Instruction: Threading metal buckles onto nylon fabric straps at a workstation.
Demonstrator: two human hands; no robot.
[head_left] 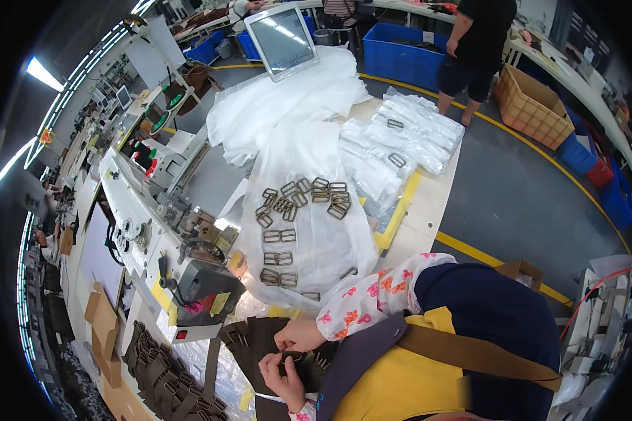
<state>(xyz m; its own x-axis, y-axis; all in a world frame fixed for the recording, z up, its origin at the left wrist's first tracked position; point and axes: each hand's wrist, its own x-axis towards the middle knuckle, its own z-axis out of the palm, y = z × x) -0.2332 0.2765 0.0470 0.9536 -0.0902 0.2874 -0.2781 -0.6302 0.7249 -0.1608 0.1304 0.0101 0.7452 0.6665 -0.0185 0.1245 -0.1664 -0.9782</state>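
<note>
My right hand (300, 335), in a white floral sleeve, is closed in a pinch on a dark strap (293, 356). Just below it, my left hand (284, 379) curls its fingers round the same dark piece, whose end is partly hidden by the fingers. More dark straps (240, 338) lie fanned out to the left of both hands and under them. Beyond the hands, bronze-coloured slide buckles (279, 258) lie in rows and a loose heap on a white plastic sheet (316, 231).
A sewing machine (203, 295) stands left of the hands. Buckled dark straps (168, 379) are piled beside an open cardboard box (102, 330). Clear plastic packs (393, 140) and a screen (281, 42) sit farther off. A person (474, 49) stands near a blue bin (404, 52).
</note>
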